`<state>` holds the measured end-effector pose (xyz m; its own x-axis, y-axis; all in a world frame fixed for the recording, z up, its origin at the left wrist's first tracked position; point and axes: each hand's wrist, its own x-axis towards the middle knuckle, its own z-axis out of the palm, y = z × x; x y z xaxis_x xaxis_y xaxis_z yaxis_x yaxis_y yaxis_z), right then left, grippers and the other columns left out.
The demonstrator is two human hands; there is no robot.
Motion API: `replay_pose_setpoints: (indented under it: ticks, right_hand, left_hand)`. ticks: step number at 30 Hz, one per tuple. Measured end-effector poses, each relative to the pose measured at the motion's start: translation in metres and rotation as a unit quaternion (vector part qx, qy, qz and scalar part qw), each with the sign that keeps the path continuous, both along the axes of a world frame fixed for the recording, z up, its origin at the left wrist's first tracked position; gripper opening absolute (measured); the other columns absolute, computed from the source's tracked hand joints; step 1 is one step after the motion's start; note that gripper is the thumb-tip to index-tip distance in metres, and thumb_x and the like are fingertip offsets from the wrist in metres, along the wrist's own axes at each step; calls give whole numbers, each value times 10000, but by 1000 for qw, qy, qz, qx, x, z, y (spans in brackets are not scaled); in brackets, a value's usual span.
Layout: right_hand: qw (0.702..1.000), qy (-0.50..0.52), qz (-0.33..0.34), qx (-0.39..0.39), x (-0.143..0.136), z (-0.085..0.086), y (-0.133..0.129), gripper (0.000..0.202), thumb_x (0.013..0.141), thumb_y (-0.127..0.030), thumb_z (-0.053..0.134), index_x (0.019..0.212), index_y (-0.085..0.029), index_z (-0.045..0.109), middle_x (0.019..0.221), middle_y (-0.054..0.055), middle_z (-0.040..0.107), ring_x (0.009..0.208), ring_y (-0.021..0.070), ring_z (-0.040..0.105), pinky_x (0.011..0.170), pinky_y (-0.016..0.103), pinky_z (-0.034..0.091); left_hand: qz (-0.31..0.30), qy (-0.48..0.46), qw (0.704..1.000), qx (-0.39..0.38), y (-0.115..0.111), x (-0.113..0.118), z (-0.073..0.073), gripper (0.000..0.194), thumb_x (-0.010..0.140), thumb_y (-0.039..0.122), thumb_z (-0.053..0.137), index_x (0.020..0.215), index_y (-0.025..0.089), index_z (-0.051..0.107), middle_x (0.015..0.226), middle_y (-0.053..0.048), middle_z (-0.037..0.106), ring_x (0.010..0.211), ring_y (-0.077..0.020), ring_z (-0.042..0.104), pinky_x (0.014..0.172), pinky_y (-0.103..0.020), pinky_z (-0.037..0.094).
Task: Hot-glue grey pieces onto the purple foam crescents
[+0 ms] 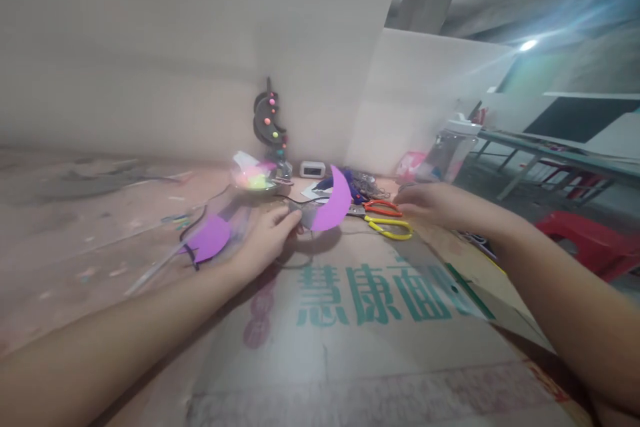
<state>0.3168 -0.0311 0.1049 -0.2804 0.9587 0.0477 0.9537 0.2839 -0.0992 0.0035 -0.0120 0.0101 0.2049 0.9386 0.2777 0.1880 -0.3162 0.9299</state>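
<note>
My left hand point(270, 235) pinches a purple crescent-shaped foam piece point(334, 204) by its lower end, holding it upright above the cardboard sheet point(360, 347). My right hand point(425, 204) reaches out to the right of that piece, fingers loosely curled and hovering just above the yellow-handled scissors point(393, 227) and the orange-handled scissors point(381, 206); the blur hides whether it touches them. A second purple foam piece point(210, 239) lies flat on the table to the left of my left hand.
A black crescent stand with coloured beads point(269, 122) stands at the back wall. Beside it sit a bowl of bright bits point(254, 179), a small white clock point(313, 168), a clear plastic jar point(450, 147). A red stool point(590, 240) stands at right.
</note>
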Motion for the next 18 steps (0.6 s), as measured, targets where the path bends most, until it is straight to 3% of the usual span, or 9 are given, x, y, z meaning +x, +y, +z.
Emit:
replay_pose_setpoints:
  ticks: [3, 9, 13, 16, 18]
  right_hand:
    - [1000, 0, 6, 30, -5, -25, 12, 426, 850, -514, 488, 1108, -225, 666, 1052, 86, 704, 870, 251, 647, 719, 327, 472]
    - [990, 68, 8, 121, -14, -67, 61, 556, 818, -372, 588, 1326, -161, 503, 1322, 144, 568, 1185, 310, 539, 961, 405, 430]
    - [990, 61, -51, 120, -24, -77, 96, 625, 797, -439, 627, 1313, -105, 518, 1257, 202, 606, 1148, 349, 564, 938, 424, 437]
    - [989, 83, -84, 84, -32, -81, 109, 618, 776, -561, 620, 1228, -140, 601, 1130, 170, 684, 1016, 332, 636, 839, 369, 476]
    - [988, 96, -91, 78, -38, -84, 112, 596, 782, -563, 611, 1205, -143, 615, 1102, 153, 698, 974, 304, 651, 811, 341, 481]
  left_hand:
    - [-7, 27, 1000, -14, 3, 1, -13, 345, 853, 394, 506, 600, 164, 553, 569, 18, 523, 517, -110, 442, 518, -242, 315]
    - [-25, 35, 999, -9, 1, 0, -9, 364, 873, 424, 472, 619, 172, 532, 583, 24, 508, 558, -120, 448, 551, -248, 316]
    - [-19, 45, 999, -16, 2, 1, -10, 371, 872, 433, 478, 613, 171, 525, 582, 25, 496, 564, -121, 446, 559, -250, 315]
    - [-20, 46, 999, -13, 4, 0, -12, 369, 869, 449, 486, 629, 172, 536, 610, 21, 518, 572, -120, 452, 558, -249, 319]
    - [-23, 48, 998, -16, 5, -1, -14, 375, 867, 464, 488, 634, 174, 539, 613, 21, 520, 571, -119, 453, 555, -247, 322]
